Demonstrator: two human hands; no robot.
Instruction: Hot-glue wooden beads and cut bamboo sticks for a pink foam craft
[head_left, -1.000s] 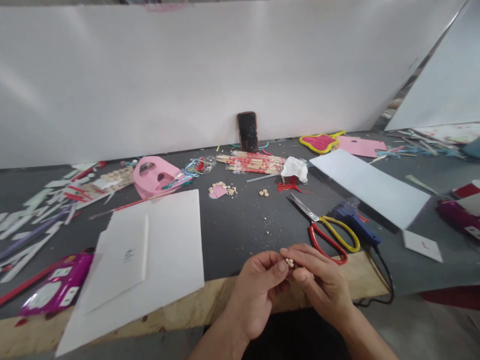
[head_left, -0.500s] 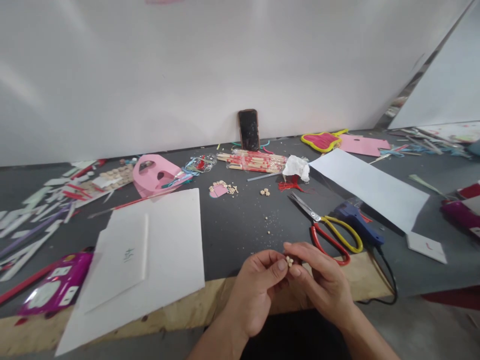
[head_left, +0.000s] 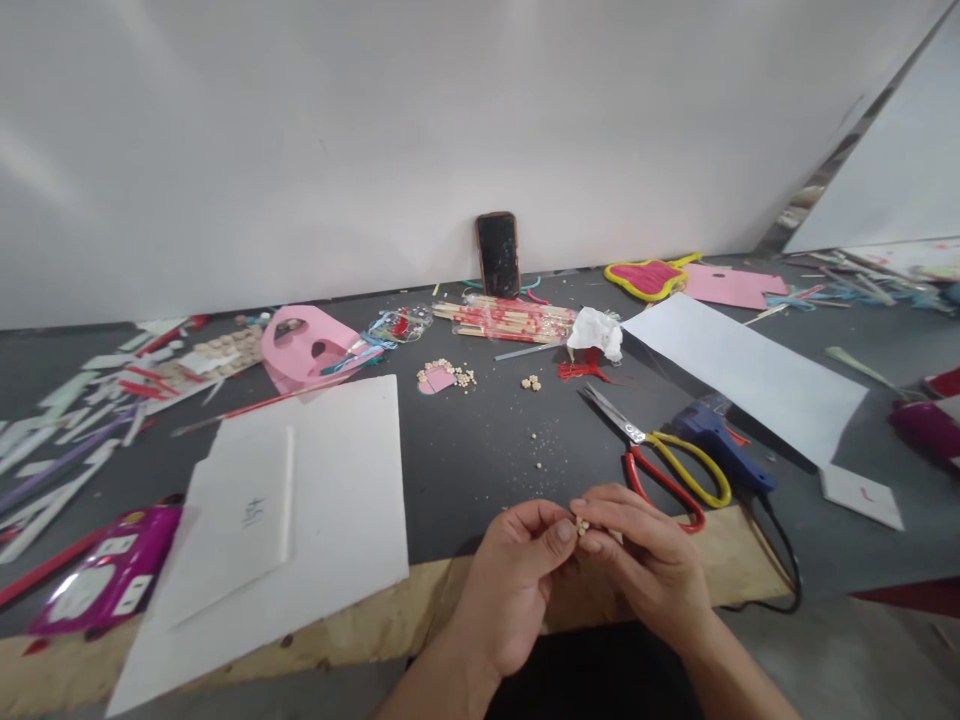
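A small flower-like cluster of pale, wood-coloured pieces (head_left: 583, 525) sits between my fingertips, low in the head view. My left hand (head_left: 517, 570) pinches it from the left with thumb and index finger. From the other side, my right hand (head_left: 649, 560) closes its thumb and fingers on it, partly covering it. Ahead on the dark table lie two tiny loose pieces (head_left: 538, 465) among crumbs, then a similar small cluster (head_left: 531, 383). Farther left, more pale pieces (head_left: 465, 378) ring a pink and light-blue shape (head_left: 437, 378).
Scissors (head_left: 637, 435) with red and yellow handles lie beside a blue glue gun (head_left: 716, 445) whose cord hangs over the edge. White sheets (head_left: 345, 480) cover the left front. A phone (head_left: 498, 255) leans on the wall behind bundled sticks (head_left: 510, 320). A pink cutout (head_left: 307, 345) stands left.
My right fingers have shifted slightly around the cluster, which looks a little turned. My left hand keeps its pinch. The view has moved very slightly.
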